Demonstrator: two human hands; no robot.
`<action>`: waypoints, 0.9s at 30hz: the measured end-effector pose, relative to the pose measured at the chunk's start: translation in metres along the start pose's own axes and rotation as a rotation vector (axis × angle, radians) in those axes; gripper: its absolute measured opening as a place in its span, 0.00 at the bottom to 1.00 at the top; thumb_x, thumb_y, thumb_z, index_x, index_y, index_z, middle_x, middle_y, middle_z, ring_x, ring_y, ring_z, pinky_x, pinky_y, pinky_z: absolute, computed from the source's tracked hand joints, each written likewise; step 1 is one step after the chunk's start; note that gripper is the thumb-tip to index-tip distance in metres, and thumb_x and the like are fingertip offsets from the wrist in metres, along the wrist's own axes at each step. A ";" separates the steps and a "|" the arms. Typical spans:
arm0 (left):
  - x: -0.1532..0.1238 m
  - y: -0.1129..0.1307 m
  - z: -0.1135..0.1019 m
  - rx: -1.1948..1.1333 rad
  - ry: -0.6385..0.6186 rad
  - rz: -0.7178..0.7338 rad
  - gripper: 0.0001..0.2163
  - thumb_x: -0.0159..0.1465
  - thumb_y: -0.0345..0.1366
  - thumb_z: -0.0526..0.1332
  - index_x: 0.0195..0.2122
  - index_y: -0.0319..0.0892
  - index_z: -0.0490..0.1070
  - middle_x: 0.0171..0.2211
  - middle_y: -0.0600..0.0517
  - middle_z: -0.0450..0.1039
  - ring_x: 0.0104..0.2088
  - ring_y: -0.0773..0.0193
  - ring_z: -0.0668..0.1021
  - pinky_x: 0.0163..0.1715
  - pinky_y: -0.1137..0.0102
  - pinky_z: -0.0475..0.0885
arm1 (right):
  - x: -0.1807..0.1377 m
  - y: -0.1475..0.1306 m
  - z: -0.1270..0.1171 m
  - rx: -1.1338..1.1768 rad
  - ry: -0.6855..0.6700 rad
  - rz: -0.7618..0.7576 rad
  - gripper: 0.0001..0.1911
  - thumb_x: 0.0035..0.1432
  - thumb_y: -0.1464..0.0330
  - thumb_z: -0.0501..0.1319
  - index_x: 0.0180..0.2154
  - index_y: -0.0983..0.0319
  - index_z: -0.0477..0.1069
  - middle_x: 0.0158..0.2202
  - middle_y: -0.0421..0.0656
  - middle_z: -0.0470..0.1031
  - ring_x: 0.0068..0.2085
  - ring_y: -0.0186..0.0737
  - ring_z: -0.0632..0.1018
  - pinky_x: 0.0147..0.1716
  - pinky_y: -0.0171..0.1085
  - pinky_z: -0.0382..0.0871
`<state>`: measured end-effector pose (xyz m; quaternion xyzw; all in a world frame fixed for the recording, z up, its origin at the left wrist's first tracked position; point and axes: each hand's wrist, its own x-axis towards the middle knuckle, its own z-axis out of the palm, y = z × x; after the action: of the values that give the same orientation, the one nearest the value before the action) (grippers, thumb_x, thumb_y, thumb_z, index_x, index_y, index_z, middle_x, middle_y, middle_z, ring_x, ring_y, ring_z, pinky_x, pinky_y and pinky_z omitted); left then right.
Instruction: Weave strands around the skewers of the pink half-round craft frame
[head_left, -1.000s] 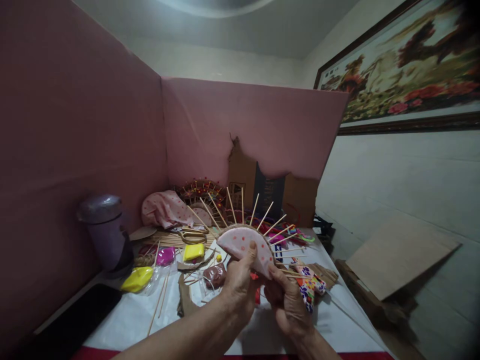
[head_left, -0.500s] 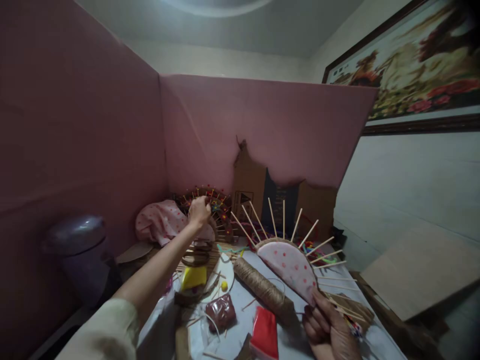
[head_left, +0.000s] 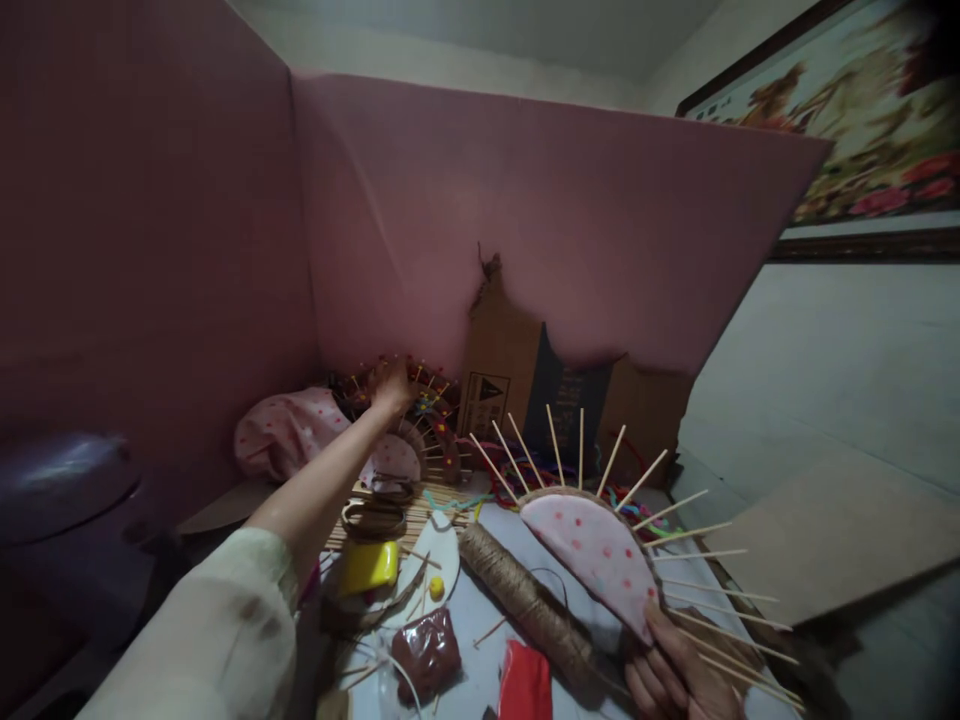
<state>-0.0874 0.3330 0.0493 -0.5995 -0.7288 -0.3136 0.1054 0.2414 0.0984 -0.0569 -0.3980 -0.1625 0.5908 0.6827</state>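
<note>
My right hand [head_left: 679, 665] pinches the lower corner of a half-round piece covered in pink dotted cloth [head_left: 592, 550], with thin wooden sticks fanning out from its curved edge. My left hand [head_left: 391, 386] is stretched to the far left, over a similar half-round craft [head_left: 446, 425] with sticks tipped in coloured beads or balls. Its fingers are partly hidden and blurred, so their grip does not show. A bundled pink dotted cloth [head_left: 292, 430] lies beside my left forearm.
A roll of brown twine [head_left: 525, 590] lies mid-table, near red [head_left: 525, 680], brown [head_left: 427, 655] and yellow [head_left: 370, 568] clay-like packs. Torn cardboard [head_left: 499, 370] stands behind, by coloured pipe-cleaner-like strands [head_left: 660, 518]. Loose sticks lie at the left. A purple bin [head_left: 67, 490] stands far left.
My left hand has shifted slightly left and up within the bead-tipped craft, its fist-like shape loosening. The view has tilted, and the pink half-round piece appears lower and further right, still in my right hand.
</note>
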 end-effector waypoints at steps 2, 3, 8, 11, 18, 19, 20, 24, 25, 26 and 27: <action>-0.001 0.000 -0.003 0.025 0.002 0.018 0.16 0.61 0.39 0.57 0.49 0.40 0.65 0.49 0.46 0.67 0.45 0.57 0.73 0.42 0.56 0.70 | -0.004 -0.011 0.013 -0.036 0.053 -0.093 0.25 0.37 0.67 0.72 0.19 0.61 0.53 0.11 0.26 0.47 0.11 0.20 0.48 0.09 0.24 0.44; -0.002 0.000 -0.005 0.032 0.003 0.027 0.16 0.61 0.39 0.57 0.49 0.40 0.65 0.49 0.46 0.67 0.45 0.57 0.73 0.42 0.56 0.70 | -0.003 -0.017 0.019 -0.039 0.082 -0.115 0.24 0.36 0.68 0.72 0.20 0.61 0.54 0.11 0.26 0.48 0.11 0.20 0.50 0.09 0.24 0.44; -0.010 -0.002 -0.021 0.038 0.043 0.067 0.16 0.61 0.41 0.56 0.49 0.40 0.65 0.47 0.46 0.68 0.44 0.57 0.72 0.44 0.55 0.67 | 0.023 -0.038 0.032 -0.031 0.080 -0.099 0.23 0.39 0.68 0.70 0.20 0.61 0.52 0.09 0.25 0.48 0.10 0.20 0.49 0.07 0.25 0.40; -0.017 -0.004 -0.029 0.042 0.077 0.098 0.16 0.60 0.40 0.56 0.47 0.41 0.67 0.42 0.46 0.72 0.45 0.54 0.72 0.46 0.54 0.63 | 0.038 -0.035 0.030 0.000 0.095 -0.133 0.22 0.38 0.68 0.70 0.21 0.61 0.54 0.09 0.25 0.50 0.10 0.20 0.49 0.07 0.25 0.40; -0.040 0.000 -0.040 0.049 0.148 0.203 0.10 0.58 0.38 0.55 0.37 0.45 0.72 0.37 0.48 0.77 0.43 0.51 0.70 0.41 0.58 0.59 | 0.046 -0.023 0.023 0.019 0.069 -0.193 0.23 0.35 0.70 0.71 0.20 0.62 0.54 0.09 0.25 0.51 0.10 0.19 0.51 0.07 0.24 0.43; -0.044 0.002 -0.042 0.055 0.163 0.212 0.09 0.58 0.38 0.55 0.36 0.44 0.72 0.37 0.48 0.77 0.42 0.51 0.70 0.40 0.58 0.59 | 0.046 -0.024 0.022 0.007 0.075 -0.199 0.23 0.36 0.69 0.71 0.20 0.62 0.53 0.10 0.25 0.51 0.10 0.19 0.51 0.07 0.24 0.43; -0.049 0.003 -0.043 0.061 0.177 0.220 0.09 0.58 0.38 0.54 0.36 0.44 0.72 0.36 0.47 0.77 0.42 0.51 0.70 0.40 0.58 0.58 | 0.046 -0.024 0.022 -0.003 0.080 -0.202 0.24 0.36 0.69 0.71 0.20 0.62 0.53 0.10 0.25 0.51 0.10 0.19 0.51 0.07 0.24 0.42; -0.065 0.008 -0.050 0.100 0.216 0.261 0.08 0.59 0.37 0.54 0.34 0.43 0.71 0.35 0.45 0.76 0.41 0.50 0.69 0.39 0.57 0.56 | 0.046 -0.026 0.023 0.004 0.087 -0.200 0.22 0.35 0.69 0.71 0.21 0.62 0.56 0.10 0.24 0.49 0.10 0.19 0.50 0.07 0.23 0.42; -0.070 0.009 -0.052 0.112 0.221 0.272 0.08 0.59 0.37 0.54 0.33 0.43 0.71 0.34 0.45 0.76 0.40 0.49 0.69 0.39 0.57 0.56 | 0.046 -0.026 0.024 0.014 0.088 -0.197 0.22 0.34 0.69 0.71 0.22 0.63 0.57 0.09 0.24 0.49 0.10 0.19 0.50 0.07 0.23 0.42; -0.074 0.010 -0.053 0.125 0.227 0.282 0.08 0.59 0.37 0.53 0.33 0.43 0.72 0.34 0.45 0.76 0.40 0.49 0.68 0.39 0.57 0.55 | 0.046 -0.026 0.024 0.021 0.087 -0.197 0.21 0.34 0.69 0.72 0.22 0.63 0.57 0.09 0.24 0.50 0.10 0.19 0.50 0.07 0.23 0.42; -0.079 0.011 -0.054 0.139 0.232 0.292 0.09 0.59 0.36 0.53 0.33 0.43 0.72 0.34 0.44 0.76 0.39 0.49 0.68 0.38 0.57 0.55 | 0.046 -0.026 0.024 0.026 0.083 -0.198 0.22 0.33 0.70 0.72 0.21 0.63 0.57 0.09 0.24 0.50 0.10 0.19 0.50 0.07 0.23 0.42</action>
<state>-0.0687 0.2383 0.0533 -0.6502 -0.6369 -0.3109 0.2739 0.2541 0.1503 -0.0344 -0.3955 -0.1648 0.5054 0.7490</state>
